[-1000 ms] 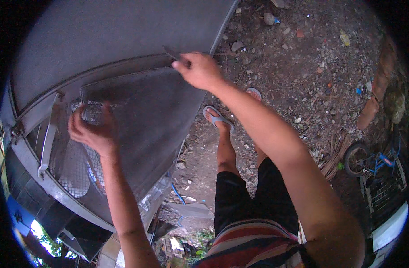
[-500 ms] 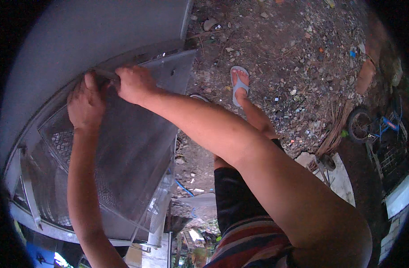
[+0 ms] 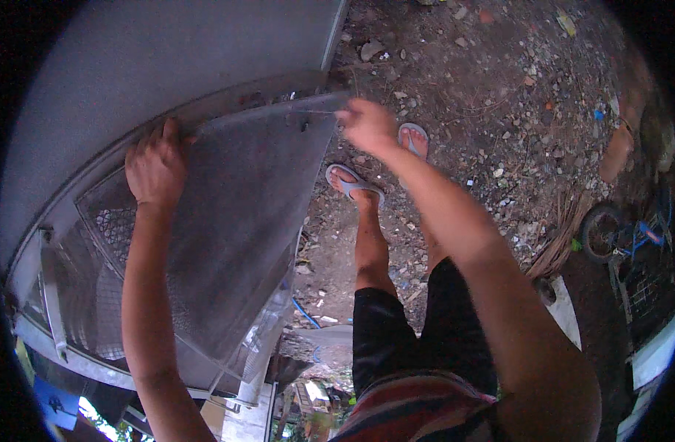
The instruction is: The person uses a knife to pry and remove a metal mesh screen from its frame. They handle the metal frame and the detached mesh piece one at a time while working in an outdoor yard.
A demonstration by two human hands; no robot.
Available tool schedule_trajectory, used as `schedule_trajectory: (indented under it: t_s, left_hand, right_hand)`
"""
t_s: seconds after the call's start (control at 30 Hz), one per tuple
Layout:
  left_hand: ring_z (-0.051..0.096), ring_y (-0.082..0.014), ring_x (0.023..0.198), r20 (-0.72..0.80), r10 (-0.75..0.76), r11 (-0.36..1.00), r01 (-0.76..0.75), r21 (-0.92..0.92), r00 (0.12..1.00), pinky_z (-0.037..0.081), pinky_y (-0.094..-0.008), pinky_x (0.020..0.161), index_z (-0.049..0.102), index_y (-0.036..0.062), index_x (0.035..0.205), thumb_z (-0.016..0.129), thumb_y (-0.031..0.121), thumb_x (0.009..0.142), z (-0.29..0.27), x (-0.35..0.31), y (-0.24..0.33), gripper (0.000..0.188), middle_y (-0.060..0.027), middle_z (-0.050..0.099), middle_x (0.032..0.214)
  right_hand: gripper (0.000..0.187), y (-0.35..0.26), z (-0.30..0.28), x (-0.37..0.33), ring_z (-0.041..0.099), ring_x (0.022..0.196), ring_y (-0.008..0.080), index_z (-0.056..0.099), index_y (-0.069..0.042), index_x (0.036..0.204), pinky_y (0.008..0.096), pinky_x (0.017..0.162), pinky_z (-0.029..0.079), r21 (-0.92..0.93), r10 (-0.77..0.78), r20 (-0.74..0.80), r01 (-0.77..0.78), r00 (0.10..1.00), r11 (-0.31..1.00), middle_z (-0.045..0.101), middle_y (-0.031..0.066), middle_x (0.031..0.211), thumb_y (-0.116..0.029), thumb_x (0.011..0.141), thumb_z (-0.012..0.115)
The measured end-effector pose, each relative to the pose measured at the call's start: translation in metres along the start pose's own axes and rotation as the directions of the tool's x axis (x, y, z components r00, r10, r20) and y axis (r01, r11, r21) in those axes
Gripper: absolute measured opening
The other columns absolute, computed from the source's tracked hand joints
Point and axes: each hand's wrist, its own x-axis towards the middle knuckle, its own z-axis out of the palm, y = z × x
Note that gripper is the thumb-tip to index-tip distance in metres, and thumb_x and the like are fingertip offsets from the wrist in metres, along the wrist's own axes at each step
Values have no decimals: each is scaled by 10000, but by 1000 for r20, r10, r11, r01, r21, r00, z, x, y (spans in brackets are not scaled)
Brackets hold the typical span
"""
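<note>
A dark grey sheet panel (image 3: 234, 191) with a pale frame fills the left side, below a larger smooth grey panel (image 3: 160, 66). At the seam between them, my left hand (image 3: 158, 166) is closed, fingers curled over the dark panel's upper edge. Beyond that panel's right corner, my right hand (image 3: 368, 127) is closed and slightly smeared by motion. A thin, wire-like piece (image 3: 315, 112) reaches left from its fingertips above the panel's edge. What kind of thing it is cannot be made out.
Stony, littered ground (image 3: 455, 81) lies to the right, where my feet stand in grey flip-flops (image 3: 356, 184). A small blue bicycle (image 3: 632, 236) and a bundle of dry sticks (image 3: 562, 232) are at the far right. Metal mesh (image 3: 115, 227) shows near my left forearm.
My right hand has moved right, away from my left hand, along the panel's edge, with the thin piece now showing. My left hand stays at the seam. Both feet now show.
</note>
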Motion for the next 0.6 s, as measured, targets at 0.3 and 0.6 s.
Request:
schedule_trajectory:
  t_s: [0.3,0.6]
  left_hand:
    - [645,-286,813,-125,60,997,-64,-30,990,483,-420,727,613,113,1036,644,373,814,-6,2,5,343,-77,670,845]
    - [574,-290,1026,-130,71,997,-70,19,989,448,-437,849,578,98,1146,667,315,791,-33,3,30,425,-114,610,1110]
  right_hand:
    - [368,337,-162,-38,650,884,361,683,-147,1051,464,769,506,-430,353,-280,-446,893,785,683,138,933,-447,844,629]
    - [389,211,-102,-1,624,991,362,658,-143,1134,441,860,490,-353,263,-279,-354,923,866,660,155,1082,-417,860,624]
